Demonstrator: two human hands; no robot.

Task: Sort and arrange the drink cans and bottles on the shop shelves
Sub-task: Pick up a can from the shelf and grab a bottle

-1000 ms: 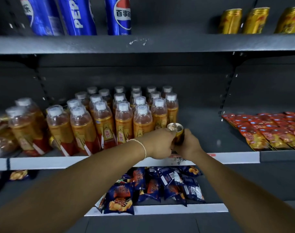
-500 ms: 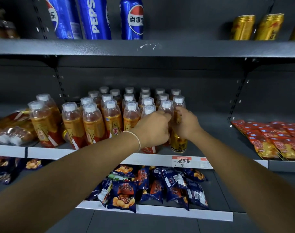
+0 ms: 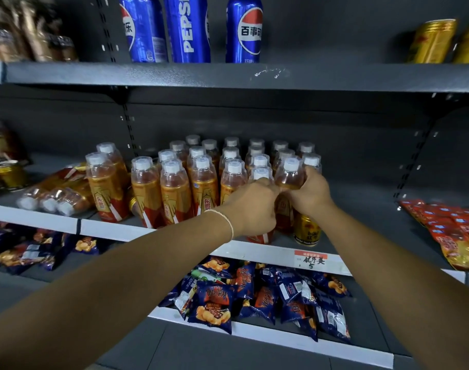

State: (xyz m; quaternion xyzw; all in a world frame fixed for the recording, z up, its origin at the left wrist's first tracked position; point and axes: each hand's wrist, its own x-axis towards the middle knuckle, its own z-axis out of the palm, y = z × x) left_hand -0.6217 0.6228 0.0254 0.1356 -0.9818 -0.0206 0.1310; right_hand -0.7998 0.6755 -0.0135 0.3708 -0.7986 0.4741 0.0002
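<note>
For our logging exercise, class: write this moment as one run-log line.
stage: arranging | left hand: grips front bottle | right hand: grips neighbouring bottle | gold can: upright on middle shelf

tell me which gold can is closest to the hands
The gold can at the front of the middle shelf, right below the right hand gripping a bottle. The other gold cans are farther off, on the top shelf or to the left.

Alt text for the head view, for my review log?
The left hand and right hand each grip an amber bottle at the front right of a bottle block on the middle shelf; a gold can stands just right of them. Pepsi cans stand on the shelf above; snack bags lie below.
</note>
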